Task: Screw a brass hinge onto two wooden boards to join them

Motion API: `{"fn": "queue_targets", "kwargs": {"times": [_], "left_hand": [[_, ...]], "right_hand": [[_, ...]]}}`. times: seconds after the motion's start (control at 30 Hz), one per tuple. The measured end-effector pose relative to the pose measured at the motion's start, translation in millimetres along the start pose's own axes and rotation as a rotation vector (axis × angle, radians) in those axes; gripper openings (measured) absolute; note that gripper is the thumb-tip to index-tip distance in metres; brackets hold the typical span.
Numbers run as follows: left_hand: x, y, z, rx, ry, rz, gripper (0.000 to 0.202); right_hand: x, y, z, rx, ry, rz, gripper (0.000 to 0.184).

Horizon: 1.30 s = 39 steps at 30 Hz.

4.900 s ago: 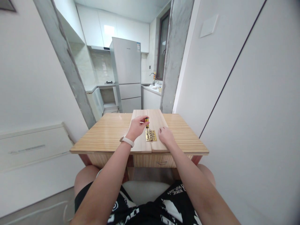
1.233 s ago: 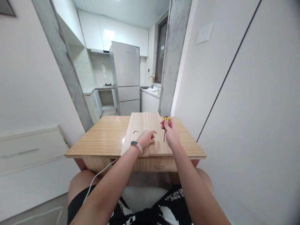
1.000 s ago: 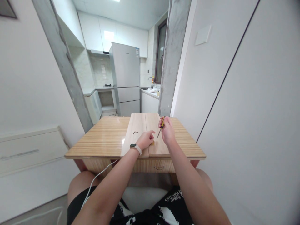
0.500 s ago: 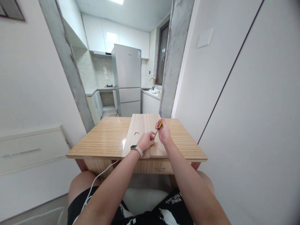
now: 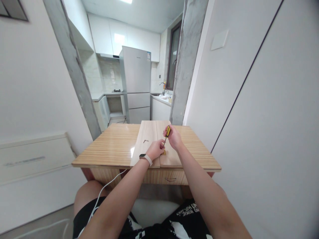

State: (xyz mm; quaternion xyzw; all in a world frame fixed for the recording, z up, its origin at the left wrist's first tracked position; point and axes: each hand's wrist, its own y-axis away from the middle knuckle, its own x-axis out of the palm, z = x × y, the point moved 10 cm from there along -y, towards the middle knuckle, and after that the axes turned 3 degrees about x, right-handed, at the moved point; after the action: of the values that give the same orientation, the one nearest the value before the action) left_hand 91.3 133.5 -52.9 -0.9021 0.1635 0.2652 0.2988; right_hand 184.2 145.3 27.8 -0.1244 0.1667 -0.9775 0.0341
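My right hand is closed round the yellow-and-black handle of a screwdriver. The shaft points down and slightly left to a small brass-coloured hinge, which lies over the seam between two pale wooden boards. Close by the screwdriver's tip, my left hand rests on the boards with its fingers pinched together. What those fingers hold is too small and covered to make out. On the left board lie a few small dark pieces, apparently screws.
The boards lie on a striped wooden table with a drawer at its front. A white cable hangs at the front edge on the left. Beyond the table stands a grey fridge; a white wall is close on the right.
The screwdriver has turned a little more upright, and my right hand has shifted slightly left. My left hand keeps its place at the hinge.
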Motion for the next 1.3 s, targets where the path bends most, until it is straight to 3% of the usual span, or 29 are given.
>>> {"fn": "queue_targets", "kwargs": {"times": [0.2, 0.5, 0.8, 1.1, 1.3], "left_hand": [[0.9, 0.0, 0.1, -0.010, -0.003, 0.009, 0.048], [1.1, -0.4, -1.5, -0.003, 0.010, 0.014, 0.043], [2.7, -0.9, 1.7, 0.000, 0.015, 0.016, 0.043], [0.9, -2.0, 7.2, -0.037, 0.084, -0.004, 0.047], [0.8, -2.5, 4.8, -0.033, 0.108, -0.011, 0.028]], "right_hand": [[11.0, -7.1, 19.0, 0.026, 0.429, 0.186, 0.040], [41.4, 3.6, 77.4, -0.271, 1.107, 0.400, 0.020], [44.4, 1.0, 80.7, -0.254, 1.251, 0.505, 0.027], [46.2, -2.6, 87.0, -0.248, 1.384, 0.392, 0.005], [36.8, -9.4, 86.1, -0.260, 1.507, 0.253, 0.037]]}}
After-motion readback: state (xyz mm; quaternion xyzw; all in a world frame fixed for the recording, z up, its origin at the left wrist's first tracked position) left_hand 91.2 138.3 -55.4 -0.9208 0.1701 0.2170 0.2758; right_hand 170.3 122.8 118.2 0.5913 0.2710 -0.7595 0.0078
